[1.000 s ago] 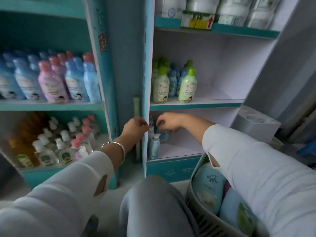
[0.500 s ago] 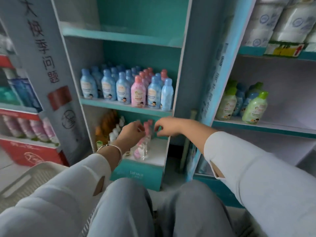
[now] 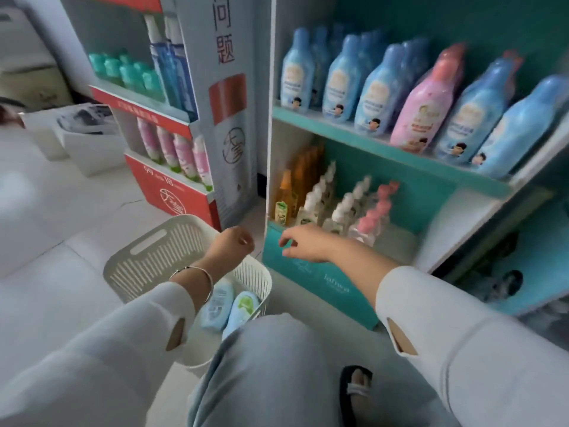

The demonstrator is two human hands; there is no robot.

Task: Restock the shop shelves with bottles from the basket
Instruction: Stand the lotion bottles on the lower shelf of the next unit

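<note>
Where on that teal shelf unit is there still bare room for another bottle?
The lower shelf is bare between the pink-capped pump bottles and the unit's right wall. Its left side is packed with orange bottles and white-capped pump bottles; the upper shelf is full across.

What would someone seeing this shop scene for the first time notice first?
Most striking is the row of blue bottles on the teal upper shelf at upper right, broken by one pink bottle. Then the white basket on the floor at lower left, with the left hand over its rim and the right hand before the lower shelf, both empty.
</note>
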